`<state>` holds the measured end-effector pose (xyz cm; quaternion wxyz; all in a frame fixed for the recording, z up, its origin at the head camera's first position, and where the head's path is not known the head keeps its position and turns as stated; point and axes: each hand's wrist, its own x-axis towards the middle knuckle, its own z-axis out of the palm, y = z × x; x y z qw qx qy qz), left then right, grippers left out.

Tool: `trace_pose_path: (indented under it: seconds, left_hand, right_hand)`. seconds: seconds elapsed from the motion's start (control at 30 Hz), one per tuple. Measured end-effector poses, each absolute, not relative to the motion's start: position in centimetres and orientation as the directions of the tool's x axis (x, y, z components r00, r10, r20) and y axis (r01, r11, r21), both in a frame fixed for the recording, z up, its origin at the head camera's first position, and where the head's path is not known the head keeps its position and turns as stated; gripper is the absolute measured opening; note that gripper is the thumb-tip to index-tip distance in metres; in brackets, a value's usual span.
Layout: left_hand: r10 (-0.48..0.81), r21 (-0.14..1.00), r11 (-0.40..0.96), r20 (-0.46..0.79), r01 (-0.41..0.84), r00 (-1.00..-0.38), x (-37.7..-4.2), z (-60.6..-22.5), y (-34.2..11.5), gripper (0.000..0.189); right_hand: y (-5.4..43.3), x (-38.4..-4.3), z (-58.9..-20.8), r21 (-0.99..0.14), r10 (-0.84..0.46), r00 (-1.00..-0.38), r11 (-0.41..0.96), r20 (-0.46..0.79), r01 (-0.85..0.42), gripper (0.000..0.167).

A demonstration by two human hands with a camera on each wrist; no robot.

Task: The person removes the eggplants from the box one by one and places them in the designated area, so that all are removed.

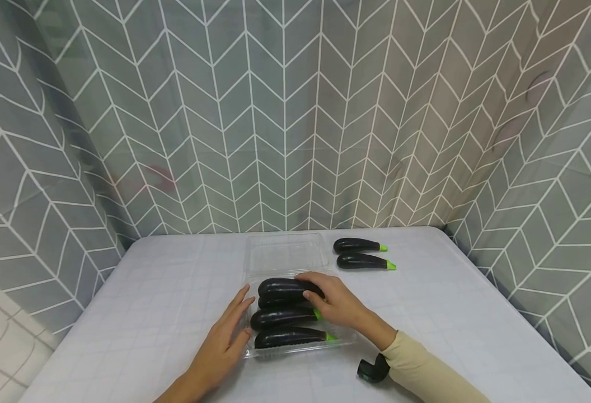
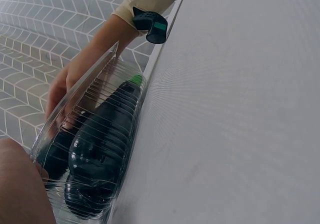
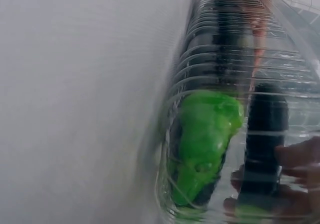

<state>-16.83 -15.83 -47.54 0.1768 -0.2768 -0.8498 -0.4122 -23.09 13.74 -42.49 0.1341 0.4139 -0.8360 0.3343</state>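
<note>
A clear plastic clamshell box (image 1: pixel 300 350) lies on the table with several dark eggplants in it. Across its back part, my right hand (image 1: pixel 338 301) grips an eggplant (image 1: pixel 281 287), thumb at the near side and fingers over its stem end. That eggplant overlaps another one (image 1: pixel 269 303) just beneath it. Nearer to me lie a middle eggplant (image 1: pixel 277 318) and a front eggplant (image 1: pixel 289 337), green stems to the right. My left hand (image 1: pixel 222 342) is at the box's left side, fingers extended along the rim. Through the ribbed wall the left wrist view shows the front eggplant (image 2: pixel 97 146).
The box's clear lid (image 1: pixel 286 252) is folded back flat behind it. To the right of the lid lie two more eggplants, a rear one (image 1: pixel 357 245) and a nearer one (image 1: pixel 363 261). A black device (image 1: pixel 373 369) sits at my right wrist. A patterned curtain (image 1: pixel 285 112) surrounds the table.
</note>
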Motion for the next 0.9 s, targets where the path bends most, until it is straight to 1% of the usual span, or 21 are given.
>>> trace_pose_path:
  seconds: [0.2, 0.5, 0.9]
  left_hand:
    - [0.321, 0.601, 0.508, 0.532, 0.617, -0.783, -16.9, -47.4, -15.8, 0.061]
    - [0.325, 0.607, 0.505, 0.524, 0.613, -0.787, -16.9, -47.5, -15.7, 0.061]
    - [0.317, 0.614, 0.505, 0.523, 0.607, -0.792, -16.9, -47.5, -15.7, 0.060]
  right_hand:
    - [13.9, -23.0, -41.7, -0.444, -0.586, -0.614, 0.425, 0.530, -0.789, 0.035]
    - [15.6, -23.4, -40.5, -0.435, -0.530, -0.622, 0.446, 0.576, -0.782, 0.035]
    - [17.6, -23.9, -39.6, -0.430, -0.479, -0.648, 0.492, 0.592, -0.757, 0.036]
